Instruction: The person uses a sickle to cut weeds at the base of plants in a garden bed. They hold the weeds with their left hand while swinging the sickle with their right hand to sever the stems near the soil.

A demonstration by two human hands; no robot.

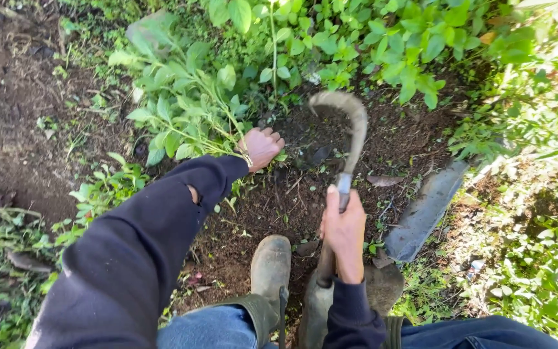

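My left hand (pixel 261 147) is clenched around the stems of a bunch of leafy green weeds (pixel 185 106), which lean away to the upper left. My right hand (pixel 343 234) grips the wooden handle of a sickle (pixel 350 129); its curved, mud-caked blade arcs up and over the bare soil, with the tip pointing left near the plants. The two hands are a short distance apart over dark earth. Both arms wear dark blue sleeves, and the left sleeve has a tear.
My muddy rubber boots (pixel 270 266) stand on the soil (pixel 292 200) below the hands, with blue jeans above them. A flat grey slab (pixel 424 210) lies at the right. Dense green plants (pixel 382 39) fill the top and right; grass covers the left edge.
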